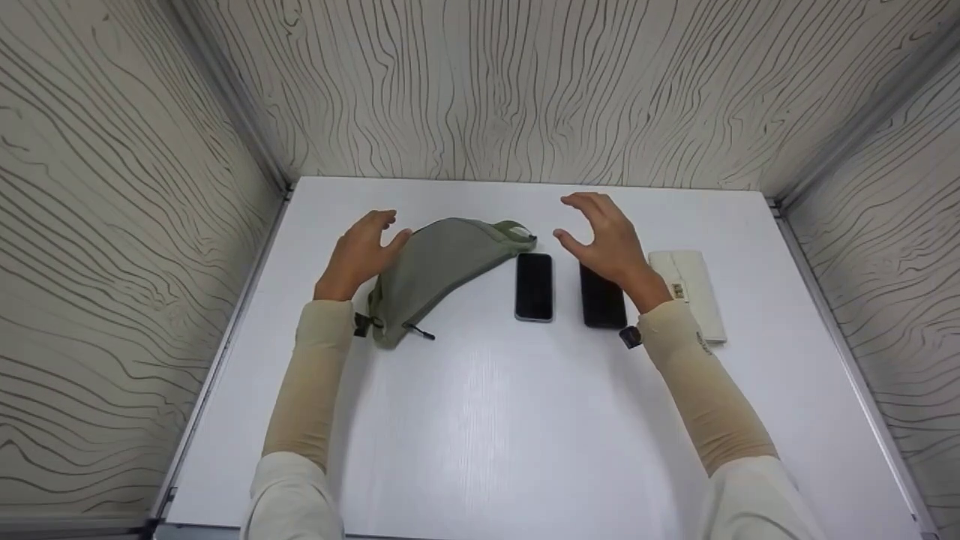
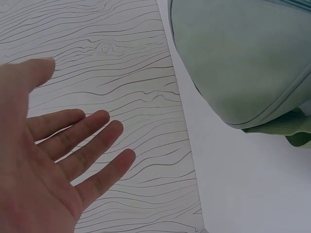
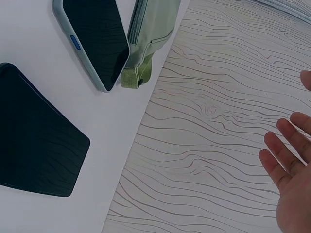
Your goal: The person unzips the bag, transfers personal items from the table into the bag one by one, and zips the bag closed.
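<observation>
the person's left hand (image 1: 361, 255) and right hand (image 1: 609, 240) hang above the desk (image 1: 472, 420), loosely spread, fingers slightly bent, gripping nothing. the left hand is just beside the left end of the green bag (image 1: 454, 259), not touching it, so from where i stand the bag seems to lie by its own weight, its curve probably owed to soft cloth. a dark zip pull (image 1: 420, 331) trails from its near edge. the right hand hovers to the bag's right, partly hiding a black phone (image 1: 604, 304). a pale-edged phone (image 1: 534, 287) lies by the bag's right tip; i can't tell whether they touch. both phones lie dark face up, likely the steadiest way. farthest right of the bag, a cream wallet (image 1: 697, 292) lies flat, its clasp perhaps keeping it closed.
</observation>
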Demonstrator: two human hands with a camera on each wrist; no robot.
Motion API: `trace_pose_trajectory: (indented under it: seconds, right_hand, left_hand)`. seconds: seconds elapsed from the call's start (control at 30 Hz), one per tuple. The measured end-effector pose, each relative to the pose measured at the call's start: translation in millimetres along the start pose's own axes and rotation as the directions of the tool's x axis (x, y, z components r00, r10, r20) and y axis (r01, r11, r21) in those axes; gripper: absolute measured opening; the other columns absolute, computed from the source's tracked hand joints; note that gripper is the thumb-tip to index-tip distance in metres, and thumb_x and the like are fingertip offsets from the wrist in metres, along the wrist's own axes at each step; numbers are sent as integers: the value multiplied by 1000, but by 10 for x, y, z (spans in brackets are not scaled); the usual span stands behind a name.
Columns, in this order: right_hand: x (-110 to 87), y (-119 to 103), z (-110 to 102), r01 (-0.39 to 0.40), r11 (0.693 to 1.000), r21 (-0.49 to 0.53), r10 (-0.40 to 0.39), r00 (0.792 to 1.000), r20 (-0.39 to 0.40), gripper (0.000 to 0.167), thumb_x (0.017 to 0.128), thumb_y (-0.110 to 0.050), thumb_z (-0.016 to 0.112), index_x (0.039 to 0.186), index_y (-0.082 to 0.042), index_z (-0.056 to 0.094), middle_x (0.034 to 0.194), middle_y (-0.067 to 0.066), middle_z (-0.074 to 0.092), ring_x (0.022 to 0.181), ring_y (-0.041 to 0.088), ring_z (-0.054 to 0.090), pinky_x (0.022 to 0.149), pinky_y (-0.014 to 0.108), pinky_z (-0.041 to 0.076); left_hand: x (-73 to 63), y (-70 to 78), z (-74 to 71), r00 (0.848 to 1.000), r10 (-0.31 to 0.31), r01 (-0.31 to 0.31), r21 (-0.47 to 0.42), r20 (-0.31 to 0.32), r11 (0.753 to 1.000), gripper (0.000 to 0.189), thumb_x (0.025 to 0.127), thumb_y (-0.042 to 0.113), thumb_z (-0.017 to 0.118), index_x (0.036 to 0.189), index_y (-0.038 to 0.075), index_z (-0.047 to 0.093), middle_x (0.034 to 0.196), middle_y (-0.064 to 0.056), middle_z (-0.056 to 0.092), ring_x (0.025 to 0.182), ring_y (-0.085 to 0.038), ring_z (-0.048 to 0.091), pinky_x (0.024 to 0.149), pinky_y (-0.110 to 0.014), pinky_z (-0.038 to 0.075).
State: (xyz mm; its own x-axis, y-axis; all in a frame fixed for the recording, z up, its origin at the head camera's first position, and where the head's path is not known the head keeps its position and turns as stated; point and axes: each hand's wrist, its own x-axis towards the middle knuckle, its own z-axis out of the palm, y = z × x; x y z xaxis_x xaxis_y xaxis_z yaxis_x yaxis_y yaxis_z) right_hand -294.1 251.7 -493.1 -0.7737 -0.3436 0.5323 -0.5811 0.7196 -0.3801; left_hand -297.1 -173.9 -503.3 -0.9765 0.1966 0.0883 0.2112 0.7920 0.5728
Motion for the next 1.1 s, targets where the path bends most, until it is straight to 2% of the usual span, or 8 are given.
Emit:
trace_pose_trajectory:
  seconds: [0.23,0.8,1.1]
  right_hand:
    - [8,-79,100,14,1000,24,-14,1000,12,52,99,-32,76,143,-8,63,140,12,65,132,30,60,110,49,50]
    - [5,-243,300,60,997,52,-61,998,24,49,99,-27,76,141,-6,64,138,12,65,129,29,61,106,46,53]
    - [1,-298,437,84,992,93,-88,995,38,46,100,-28,75,139,-6,64,134,12,66,117,29,66,96,44,57]
  left_hand:
    - [-35,-55,74,999,-43,43,-8,14,999,62,109,44,57,156,5,50,149,-16,61,139,-35,58,113,-55,47]
    - [-91,-162,215,997,-67,68,-60,30,996,57,110,36,56,155,2,49,148,-18,61,138,-37,58,115,-56,46]
    - [-127,-218,280,994,-95,100,-104,52,989,58,110,37,54,154,0,49,149,-19,60,138,-37,58,114,-57,47]
